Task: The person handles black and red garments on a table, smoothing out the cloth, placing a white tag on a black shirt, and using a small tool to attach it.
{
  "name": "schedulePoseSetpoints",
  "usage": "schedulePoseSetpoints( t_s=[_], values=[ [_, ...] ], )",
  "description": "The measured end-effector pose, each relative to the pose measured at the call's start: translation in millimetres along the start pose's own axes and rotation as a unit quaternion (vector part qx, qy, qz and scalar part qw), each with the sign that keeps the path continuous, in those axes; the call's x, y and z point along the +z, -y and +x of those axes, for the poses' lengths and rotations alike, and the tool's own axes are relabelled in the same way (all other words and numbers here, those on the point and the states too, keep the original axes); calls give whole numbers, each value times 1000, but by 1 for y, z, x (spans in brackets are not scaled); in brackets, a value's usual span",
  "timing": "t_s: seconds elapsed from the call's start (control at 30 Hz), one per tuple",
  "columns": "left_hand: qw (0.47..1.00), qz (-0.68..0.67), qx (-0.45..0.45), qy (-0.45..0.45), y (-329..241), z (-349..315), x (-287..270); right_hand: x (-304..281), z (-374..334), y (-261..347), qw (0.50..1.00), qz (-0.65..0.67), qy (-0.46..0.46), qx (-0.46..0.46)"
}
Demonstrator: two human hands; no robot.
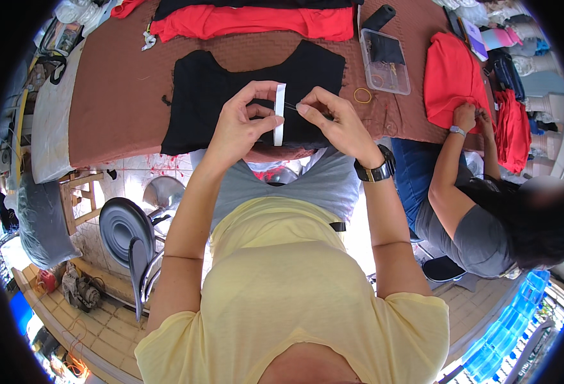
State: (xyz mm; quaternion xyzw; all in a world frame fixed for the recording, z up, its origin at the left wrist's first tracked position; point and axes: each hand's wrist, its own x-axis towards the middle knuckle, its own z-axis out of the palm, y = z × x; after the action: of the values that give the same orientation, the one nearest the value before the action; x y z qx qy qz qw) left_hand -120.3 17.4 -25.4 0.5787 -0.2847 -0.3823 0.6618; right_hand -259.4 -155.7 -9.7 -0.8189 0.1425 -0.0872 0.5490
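Observation:
My left hand (243, 121) pinches a narrow white fabric strip (279, 115) and holds it upright over a black garment (230, 89) spread on the brown table (115, 96). My right hand (333, 118), with a black watch at the wrist, meets the strip's edge with thumb and forefinger pinched together on something thin, probably a needle; I cannot make it out clearly. Both hands hover just above the garment's near edge.
A red garment (256, 22) lies beyond the black one. A clear plastic box (384, 61) and a yellow rubber band (362, 96) sit to the right. A seated person's hands (471, 118) work on red cloth (451, 77). A grey stool (125, 224) stands at lower left.

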Motion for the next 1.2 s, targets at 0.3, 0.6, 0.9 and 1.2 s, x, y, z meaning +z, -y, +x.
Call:
schedulePoseSetpoints(
  t_s=[0.3,0.6,0.9,1.2],
  values=[
    [1000,5,-16,19,-3,-2,-2,4,10,-2,999,3,32,-4],
    [998,15,-39,47,-6,-3,-4,10,17,-11,999,34,26,-22],
    [998,22,-31,55,-4,-2,-4,12,16,-13,998,48,32,-9],
    [996,26,-44,70,1,-3,-1,12,11,-21,998,28,48,34]
  ],
)
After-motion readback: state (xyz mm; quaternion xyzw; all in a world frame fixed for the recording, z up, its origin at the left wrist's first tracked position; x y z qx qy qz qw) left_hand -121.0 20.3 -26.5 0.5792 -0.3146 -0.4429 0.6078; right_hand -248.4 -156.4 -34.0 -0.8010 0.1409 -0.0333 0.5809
